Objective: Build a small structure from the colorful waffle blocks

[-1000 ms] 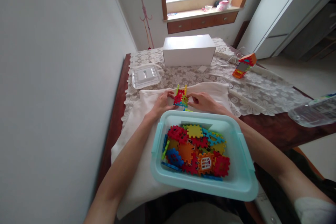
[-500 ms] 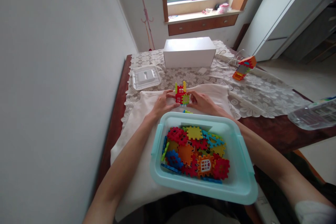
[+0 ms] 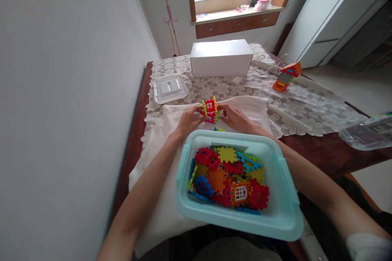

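Note:
Both my hands hold a small block build (image 3: 211,111) of red, yellow and green interlocking tiles, upright over the white cloth (image 3: 159,159). My left hand (image 3: 189,120) grips its left side with fingers pinched. On the right side, my right hand (image 3: 234,117) is closed on it too. A light blue plastic bin (image 3: 283,208) sits just in front of me, holding several loose coloured tiles (image 3: 229,173). A small blue and green tile (image 3: 218,129) lies between the build and the bin.
A white box (image 3: 220,58) stands at the table's far end on a lace cloth. A clear lid (image 3: 170,87) lies at the far left, near the wall. An orange block house (image 3: 286,76) is at the far right. A clear container (image 3: 366,132) sits at the right edge.
The block build was tilted a second ago; it has been turned upright in my hands and shifted slightly. Both hands kept their hold.

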Tool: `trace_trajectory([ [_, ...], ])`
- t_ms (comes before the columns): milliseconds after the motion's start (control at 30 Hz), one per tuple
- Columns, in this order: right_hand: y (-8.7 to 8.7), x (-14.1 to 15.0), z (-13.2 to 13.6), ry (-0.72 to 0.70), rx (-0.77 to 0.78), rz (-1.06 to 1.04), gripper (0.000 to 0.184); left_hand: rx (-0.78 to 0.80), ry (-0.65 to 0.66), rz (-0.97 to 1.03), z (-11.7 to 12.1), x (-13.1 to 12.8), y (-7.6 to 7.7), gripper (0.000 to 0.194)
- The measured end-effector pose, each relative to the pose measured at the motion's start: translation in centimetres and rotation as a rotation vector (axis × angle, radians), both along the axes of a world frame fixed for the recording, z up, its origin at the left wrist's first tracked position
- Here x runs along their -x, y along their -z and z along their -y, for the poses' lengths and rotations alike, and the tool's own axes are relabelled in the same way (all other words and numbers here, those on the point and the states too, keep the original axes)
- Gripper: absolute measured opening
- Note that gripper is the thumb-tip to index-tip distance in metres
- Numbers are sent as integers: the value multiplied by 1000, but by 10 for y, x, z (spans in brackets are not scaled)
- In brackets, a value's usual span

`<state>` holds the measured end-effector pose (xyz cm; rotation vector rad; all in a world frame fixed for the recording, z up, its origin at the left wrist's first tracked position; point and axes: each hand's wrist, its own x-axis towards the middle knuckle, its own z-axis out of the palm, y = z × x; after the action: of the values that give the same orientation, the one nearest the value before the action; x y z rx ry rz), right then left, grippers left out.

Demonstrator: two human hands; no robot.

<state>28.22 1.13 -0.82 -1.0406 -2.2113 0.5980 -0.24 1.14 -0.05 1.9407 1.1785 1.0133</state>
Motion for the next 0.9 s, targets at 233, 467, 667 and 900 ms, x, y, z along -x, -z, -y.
trace_trajectory([
  [233, -9, -1, 6, -32, 60, -43, 48, -22, 6, -8, 1, 1, -1, 21],
  [467, -30, 7, 22, -23, 112, -78, 55, -9, 15, 17, 4, 0, -4, 22],
  [667, -19, 11, 20, -21, 91, -165, 56, 3, 44, 75, 9, 1, -10, 21],
  [900, -26, 11, 30, 23, 42, -159, 55, 169, -9, 397, 4, -6, -8, 52],
])
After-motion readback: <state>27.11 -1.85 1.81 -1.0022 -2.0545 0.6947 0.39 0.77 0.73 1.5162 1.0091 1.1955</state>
